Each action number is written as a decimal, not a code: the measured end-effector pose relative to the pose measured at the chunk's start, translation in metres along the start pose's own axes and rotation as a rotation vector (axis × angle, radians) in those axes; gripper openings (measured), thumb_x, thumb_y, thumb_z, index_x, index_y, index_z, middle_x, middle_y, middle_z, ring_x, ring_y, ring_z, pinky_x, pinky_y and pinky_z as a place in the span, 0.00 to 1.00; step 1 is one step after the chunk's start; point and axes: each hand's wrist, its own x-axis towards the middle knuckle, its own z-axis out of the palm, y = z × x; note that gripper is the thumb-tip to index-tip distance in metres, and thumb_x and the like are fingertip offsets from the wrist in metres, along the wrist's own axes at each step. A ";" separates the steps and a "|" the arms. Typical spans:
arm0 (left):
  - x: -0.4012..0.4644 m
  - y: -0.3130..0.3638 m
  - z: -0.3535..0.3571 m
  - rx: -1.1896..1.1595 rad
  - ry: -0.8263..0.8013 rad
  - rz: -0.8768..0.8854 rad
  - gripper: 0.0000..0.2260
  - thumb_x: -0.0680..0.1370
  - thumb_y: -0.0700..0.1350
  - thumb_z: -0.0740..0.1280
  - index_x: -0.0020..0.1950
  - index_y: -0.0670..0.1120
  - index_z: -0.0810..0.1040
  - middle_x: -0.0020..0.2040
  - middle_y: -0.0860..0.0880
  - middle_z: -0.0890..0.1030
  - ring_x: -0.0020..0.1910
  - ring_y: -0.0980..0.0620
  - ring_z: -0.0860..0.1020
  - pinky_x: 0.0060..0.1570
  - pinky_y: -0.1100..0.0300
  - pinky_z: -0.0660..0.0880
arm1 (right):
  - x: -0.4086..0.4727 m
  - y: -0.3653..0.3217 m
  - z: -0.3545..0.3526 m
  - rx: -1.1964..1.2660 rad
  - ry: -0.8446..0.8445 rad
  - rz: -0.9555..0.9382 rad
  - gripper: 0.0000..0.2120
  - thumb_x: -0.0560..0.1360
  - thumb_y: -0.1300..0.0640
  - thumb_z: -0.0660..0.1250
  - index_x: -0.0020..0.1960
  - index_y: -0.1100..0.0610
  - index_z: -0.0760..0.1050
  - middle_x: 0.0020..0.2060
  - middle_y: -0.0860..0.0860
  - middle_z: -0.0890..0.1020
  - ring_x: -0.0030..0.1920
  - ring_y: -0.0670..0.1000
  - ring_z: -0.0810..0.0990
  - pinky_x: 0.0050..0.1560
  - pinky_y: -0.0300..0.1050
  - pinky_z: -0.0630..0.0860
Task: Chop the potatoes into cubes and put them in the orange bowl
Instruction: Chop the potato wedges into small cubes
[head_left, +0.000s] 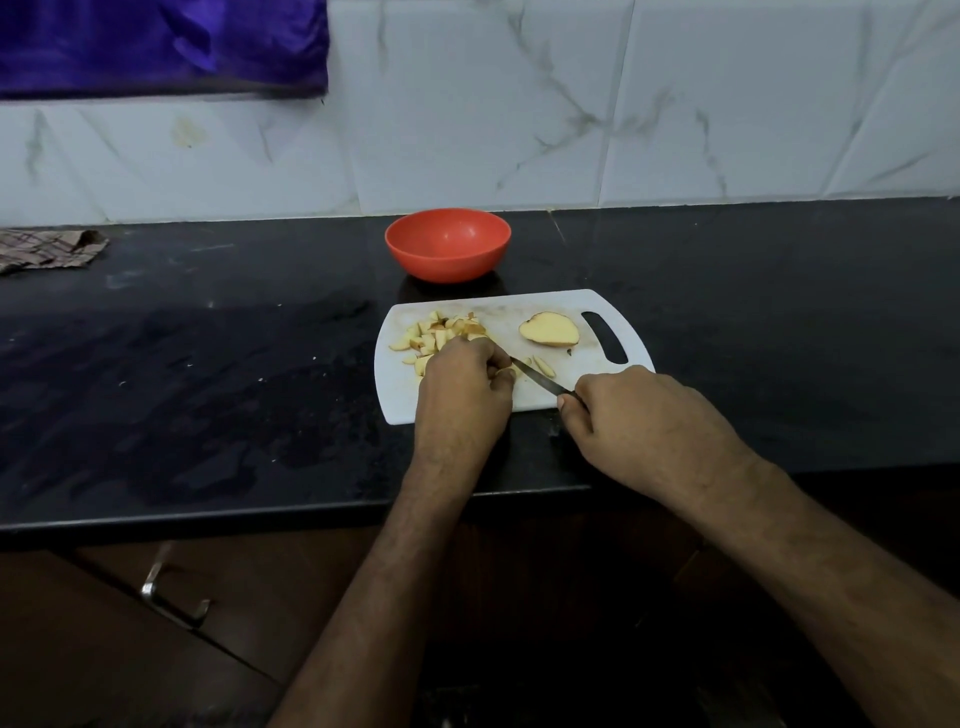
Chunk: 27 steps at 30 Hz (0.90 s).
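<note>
Cut potato pieces (435, 332) and a potato half (549, 329) lie before the empty orange bowl (448, 244).

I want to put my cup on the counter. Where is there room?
There is bare black counter left of the white cutting board, below the checked cloth. More lies right of the board. The board is crowded: potato pieces, a potato half, knife and both hands. The orange bowl sits just behind.
</note>
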 end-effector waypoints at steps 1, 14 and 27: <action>0.000 -0.001 0.000 0.001 0.001 0.000 0.04 0.78 0.44 0.70 0.51 0.48 0.83 0.49 0.54 0.80 0.48 0.55 0.77 0.51 0.55 0.78 | -0.001 0.000 0.000 -0.014 0.004 -0.002 0.20 0.84 0.41 0.49 0.53 0.51 0.75 0.39 0.49 0.73 0.42 0.51 0.74 0.41 0.47 0.72; -0.001 0.002 -0.001 -0.023 -0.001 -0.008 0.03 0.78 0.43 0.70 0.49 0.46 0.83 0.47 0.52 0.80 0.45 0.55 0.77 0.47 0.55 0.78 | 0.020 -0.001 0.000 0.037 -0.118 -0.044 0.17 0.84 0.43 0.50 0.44 0.52 0.67 0.36 0.50 0.70 0.42 0.54 0.75 0.43 0.48 0.72; -0.013 0.001 -0.010 -0.164 0.042 -0.112 0.13 0.74 0.46 0.77 0.57 0.48 0.84 0.46 0.56 0.82 0.44 0.60 0.78 0.47 0.68 0.74 | -0.015 0.000 -0.001 0.035 -0.046 0.067 0.20 0.84 0.40 0.49 0.51 0.51 0.74 0.37 0.47 0.72 0.38 0.50 0.72 0.40 0.47 0.69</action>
